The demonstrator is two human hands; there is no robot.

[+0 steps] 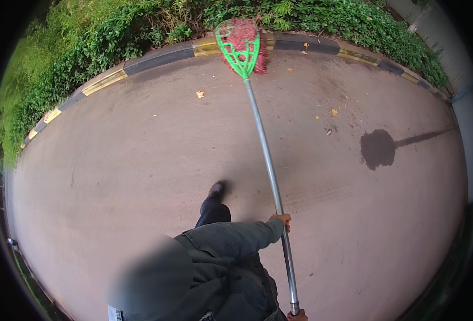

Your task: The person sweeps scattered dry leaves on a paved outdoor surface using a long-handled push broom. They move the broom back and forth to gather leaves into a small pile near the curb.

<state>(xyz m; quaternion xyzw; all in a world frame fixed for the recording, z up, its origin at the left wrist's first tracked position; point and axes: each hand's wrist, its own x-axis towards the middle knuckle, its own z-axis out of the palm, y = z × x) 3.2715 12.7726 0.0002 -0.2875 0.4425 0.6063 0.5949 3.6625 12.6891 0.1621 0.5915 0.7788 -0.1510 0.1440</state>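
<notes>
Apparently mid-sweep, forward grip (281, 220) and rear grip (297, 315) clasp the broom (265, 150); its bristle head (243, 38), beyond both near the kerb (306, 46), likely needs steady guiding.

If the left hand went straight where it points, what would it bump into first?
Past the metal pole it grips, the left hand seems to have a free way rightward over the pavement; depth is hard to judge.
</notes>
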